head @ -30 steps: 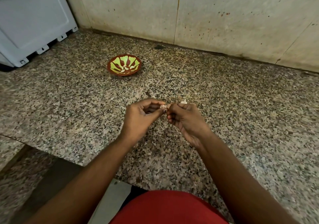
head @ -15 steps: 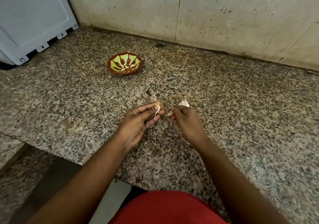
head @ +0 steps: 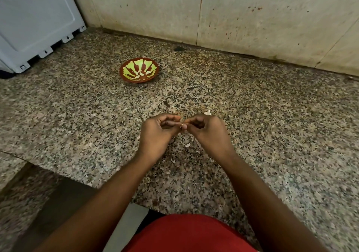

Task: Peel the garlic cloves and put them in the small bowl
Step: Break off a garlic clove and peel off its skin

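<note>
Left hand (head: 156,135) and right hand (head: 207,133) meeting fingertip to fingertip above the speckled table (head: 272,115), each grip curled and pinching one small garlic clove (head: 182,126) between them, well apart from the small bowl (head: 139,69) farther back holding peeled cloves (head: 142,73).

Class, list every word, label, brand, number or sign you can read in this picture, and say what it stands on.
No readable words, brands or numbers anywhere.
Small dark arrow-like marks on the tabs of the grey crate: signs only, too small to read further.
The bowl bears a painted pattern, no text.
The wall shows only stains.
</note>
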